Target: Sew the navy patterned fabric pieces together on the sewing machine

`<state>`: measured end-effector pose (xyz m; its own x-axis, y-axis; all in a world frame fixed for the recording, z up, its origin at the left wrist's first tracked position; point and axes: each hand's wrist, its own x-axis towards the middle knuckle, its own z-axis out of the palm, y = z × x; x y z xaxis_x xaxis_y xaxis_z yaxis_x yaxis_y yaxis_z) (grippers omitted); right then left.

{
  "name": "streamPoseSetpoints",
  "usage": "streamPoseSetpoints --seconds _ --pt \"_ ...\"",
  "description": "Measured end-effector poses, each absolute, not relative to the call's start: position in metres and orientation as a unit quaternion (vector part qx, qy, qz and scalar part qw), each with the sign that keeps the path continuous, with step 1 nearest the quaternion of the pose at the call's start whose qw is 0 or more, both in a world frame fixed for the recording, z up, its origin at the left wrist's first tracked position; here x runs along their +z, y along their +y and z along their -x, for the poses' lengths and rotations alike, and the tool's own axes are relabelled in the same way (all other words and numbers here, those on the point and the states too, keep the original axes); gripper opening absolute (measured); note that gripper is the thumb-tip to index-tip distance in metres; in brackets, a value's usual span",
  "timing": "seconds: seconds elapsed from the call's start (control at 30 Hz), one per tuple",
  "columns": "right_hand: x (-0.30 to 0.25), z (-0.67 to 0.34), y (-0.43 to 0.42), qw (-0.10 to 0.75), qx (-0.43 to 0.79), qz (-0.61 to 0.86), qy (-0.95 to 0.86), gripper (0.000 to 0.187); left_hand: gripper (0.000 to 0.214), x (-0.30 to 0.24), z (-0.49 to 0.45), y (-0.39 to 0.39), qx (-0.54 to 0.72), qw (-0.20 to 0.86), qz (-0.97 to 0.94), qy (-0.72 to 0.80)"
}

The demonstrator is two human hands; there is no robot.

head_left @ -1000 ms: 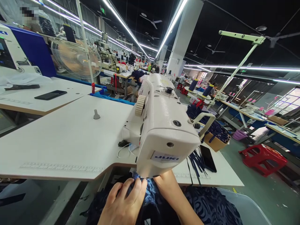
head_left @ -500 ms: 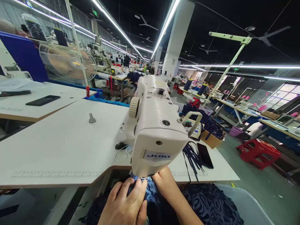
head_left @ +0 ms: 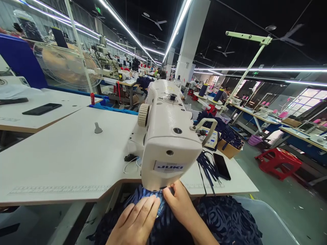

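Observation:
A white JUKI sewing machine (head_left: 173, 146) stands in front of me, its head hiding the needle area. Dark blue patterned fabric (head_left: 166, 217) lies under the head and hangs over the near edge. My left hand (head_left: 136, 217) rests on this fabric with its fingers stretched out flat, the tips just below the machine head. On the other side, my right hand (head_left: 178, 204) is closed on the fabric by the head's lower right corner. Its fingertips are partly hidden behind the machine.
Navy strips (head_left: 208, 170) and a black phone (head_left: 221, 166) lie on the white table (head_left: 63, 160), right of the machine. A cardboard box (head_left: 230, 149) of navy pieces stands behind them. A clear plastic bin (head_left: 270, 217) with dark fabric sits at the lower right, a red stool (head_left: 278, 161) beyond.
My left hand has drawn slightly down and back from the machine head, showing more fabric at its left. My right hand stays at the fabric. The view has shifted slightly.

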<state>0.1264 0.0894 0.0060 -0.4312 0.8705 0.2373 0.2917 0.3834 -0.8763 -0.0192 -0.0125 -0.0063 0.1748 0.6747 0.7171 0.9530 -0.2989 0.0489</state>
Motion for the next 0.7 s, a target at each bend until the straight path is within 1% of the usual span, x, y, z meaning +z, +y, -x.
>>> streamPoseSetpoints --seconds 0.13,0.23,0.43,0.7 --pt "0.0067 -0.1250 0.0935 0.359 0.376 0.406 -0.752 0.014 0.035 -0.0040 0.0147 -0.0128 -0.324 0.234 0.719 -0.569" --pt "0.0063 -0.1239 0.0952 0.355 0.365 0.415 -0.754 0.017 0.037 -0.0033 0.0134 -0.0128 -0.298 0.261 0.714 -0.577" --pt "0.0026 -0.1231 0.0975 0.350 0.350 0.432 -0.754 0.007 0.038 -0.0085 0.0142 -0.0103 -0.285 0.271 0.716 -0.577" --pt "0.0012 -0.1235 0.1001 0.343 0.347 0.432 -0.759 0.006 0.042 -0.0060 0.0117 -0.0105 -0.281 0.270 0.717 -0.578"
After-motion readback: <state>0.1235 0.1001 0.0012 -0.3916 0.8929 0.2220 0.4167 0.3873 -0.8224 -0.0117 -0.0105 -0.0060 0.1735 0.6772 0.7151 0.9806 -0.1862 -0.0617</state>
